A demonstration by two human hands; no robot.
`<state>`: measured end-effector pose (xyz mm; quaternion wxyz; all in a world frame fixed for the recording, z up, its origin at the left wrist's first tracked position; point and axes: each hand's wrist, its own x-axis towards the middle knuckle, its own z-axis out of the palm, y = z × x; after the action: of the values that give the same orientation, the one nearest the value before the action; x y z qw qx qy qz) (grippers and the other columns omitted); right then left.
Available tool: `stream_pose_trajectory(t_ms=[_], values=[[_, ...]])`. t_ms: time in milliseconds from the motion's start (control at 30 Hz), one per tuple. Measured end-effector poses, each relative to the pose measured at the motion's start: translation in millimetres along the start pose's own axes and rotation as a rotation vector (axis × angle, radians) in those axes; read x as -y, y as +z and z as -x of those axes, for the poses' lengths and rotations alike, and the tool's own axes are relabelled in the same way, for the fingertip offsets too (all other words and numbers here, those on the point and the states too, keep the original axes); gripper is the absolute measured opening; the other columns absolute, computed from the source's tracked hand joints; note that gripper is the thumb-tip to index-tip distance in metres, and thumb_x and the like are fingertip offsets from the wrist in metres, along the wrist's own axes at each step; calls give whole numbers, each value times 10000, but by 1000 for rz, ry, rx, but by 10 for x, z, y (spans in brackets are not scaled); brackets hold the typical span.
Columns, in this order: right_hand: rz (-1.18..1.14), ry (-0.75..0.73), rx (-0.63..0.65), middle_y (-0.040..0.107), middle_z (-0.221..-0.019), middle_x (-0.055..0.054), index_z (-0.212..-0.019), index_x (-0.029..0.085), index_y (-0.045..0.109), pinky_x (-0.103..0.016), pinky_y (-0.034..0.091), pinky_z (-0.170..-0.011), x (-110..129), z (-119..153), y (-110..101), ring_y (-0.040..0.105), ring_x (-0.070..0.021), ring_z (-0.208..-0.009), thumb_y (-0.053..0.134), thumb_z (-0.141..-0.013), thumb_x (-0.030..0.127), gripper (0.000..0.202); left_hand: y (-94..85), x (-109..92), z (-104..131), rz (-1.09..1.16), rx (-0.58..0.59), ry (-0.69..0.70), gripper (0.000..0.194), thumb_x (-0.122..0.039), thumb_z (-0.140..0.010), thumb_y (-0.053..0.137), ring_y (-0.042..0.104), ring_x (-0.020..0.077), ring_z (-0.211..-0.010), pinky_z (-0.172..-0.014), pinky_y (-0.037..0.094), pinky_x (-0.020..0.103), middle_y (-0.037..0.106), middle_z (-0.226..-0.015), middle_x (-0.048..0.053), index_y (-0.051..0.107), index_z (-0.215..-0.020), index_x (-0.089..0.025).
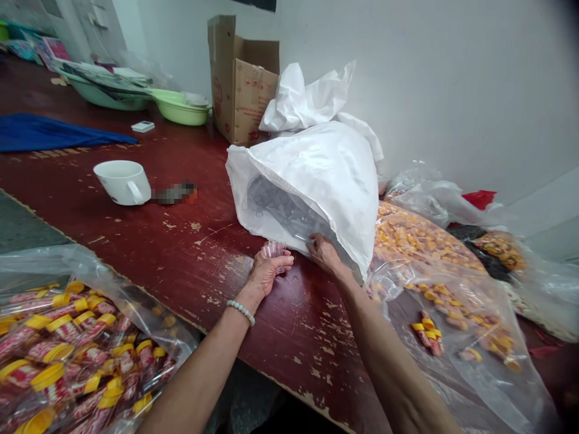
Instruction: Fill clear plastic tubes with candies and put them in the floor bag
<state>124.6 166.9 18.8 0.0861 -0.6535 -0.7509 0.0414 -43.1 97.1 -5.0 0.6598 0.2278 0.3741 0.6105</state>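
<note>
Several clear plastic tubes (275, 250) are bunched in my left hand (268, 270), which is closed around them just in front of the bag. My right hand (324, 253) reaches into the mouth of a large white sack (316, 163) lying on its side. Its fingers are bent at the lower lip, by the clear tubes (289, 211) inside; what the fingertips pinch is too small to make out. Beads circle my left wrist. At lower left, a clear bag (149, 289) holds filled tubes with yellow caps (58, 325).
On the worn red table (203, 229) stand a white mug (122, 181), a cardboard box (246, 90) and green basins (181, 108). A blue cloth (58, 132) lies at far left. To the right, plastic sheeting holds many yellow caps (420, 241) and capped tubes (427, 334).
</note>
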Motion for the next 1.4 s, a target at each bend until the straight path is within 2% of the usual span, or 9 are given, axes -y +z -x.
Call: stream_pose_trajectory(t_ms=[167, 300, 400, 500, 667, 833, 1000, 1200, 1400], values=[[11, -17, 64, 665, -1041, -113, -1151, 162, 557, -262, 436, -745, -4, 0, -67, 615, -211, -937, 470, -872, 319, 332, -10, 0, 2, -3, 6, 3, 401, -124, -486, 796, 637, 127, -596, -548, 513, 245, 664, -757, 12, 617, -845, -135], [34, -96, 70, 632, -1118, -110, -1172, 186, 553, -270, 425, -800, 15, 73, -92, 581, -226, -1011, 550, -825, 300, 365, -11, -5, 9, -10, 29, 9, 362, -127, -494, 792, 636, 127, -591, -545, 513, 247, 664, -742, 14, 625, -816, -124], [62, -142, 23, 607, -1151, -98, -1171, 211, 567, -262, 411, -830, -12, 182, -44, 556, -225, -1054, 557, -834, 310, 351, -13, -4, 5, 9, 28, 11, 350, -132, -493, 795, 638, 130, -591, -552, 519, 254, 660, -724, 12, 627, -799, -120], [81, -118, -52, 622, -1109, -95, -1131, 196, 600, -241, 414, -792, -77, 226, -10, 591, -194, -975, 462, -896, 274, 283, -7, -9, 1, 23, 20, 2, 342, -135, -484, 800, 643, 138, -598, -559, 526, 261, 659, -711, 12, 626, -777, -118], [77, -84, -88, 661, -987, -77, -959, 185, 667, -229, 416, -741, -130, 89, -158, 611, -174, -890, 408, -924, 312, 291, 20, -42, 17, 23, -10, -21, 351, -129, -455, 810, 638, 136, -578, -553, 532, 264, 657, -697, 12, 623, -752, -110], [64, 102, -235, 653, -1033, -103, -1027, 195, 651, -275, 423, -772, -43, -40, -294, 603, -217, -944, 474, -874, 349, 280, 30, -60, 24, 39, -12, -27, 343, -131, -462, 809, 638, 137, -575, -571, 543, 278, 653, -683, 10, 625, -750, -109], [-229, 304, -261, 681, -940, -95, -1047, 177, 596, -296, 437, -764, 52, -84, -161, 619, -227, -888, 417, -866, 325, 294, 29, -64, 10, 62, -57, -17, 375, -121, -455, 805, 645, 136, -583, -575, 540, 273, 661, -713, 11, 624, -782, -120], [-313, 208, -259, 663, -1012, -84, -1111, 174, 490, -288, 432, -791, 111, -60, 37, 610, -214, -917, 360, -889, 322, 297, 25, -56, -19, 73, -87, -8, 359, -132, -451, 799, 650, 142, -595, -585, 535, 273, 651, -690, 4, 620, -762, -118], [-279, -11, -229, 575, -1119, -135, -1199, 148, 395, -364, 403, -891, 112, 87, 245, 539, -257, -1037, 533, -810, 441, 506, -1, -84, -53, 162, -206, 114, 355, -136, -460, 782, 645, 131, -629, -614, 523, 265, 641, -690, -19, 602, -766, -130]])
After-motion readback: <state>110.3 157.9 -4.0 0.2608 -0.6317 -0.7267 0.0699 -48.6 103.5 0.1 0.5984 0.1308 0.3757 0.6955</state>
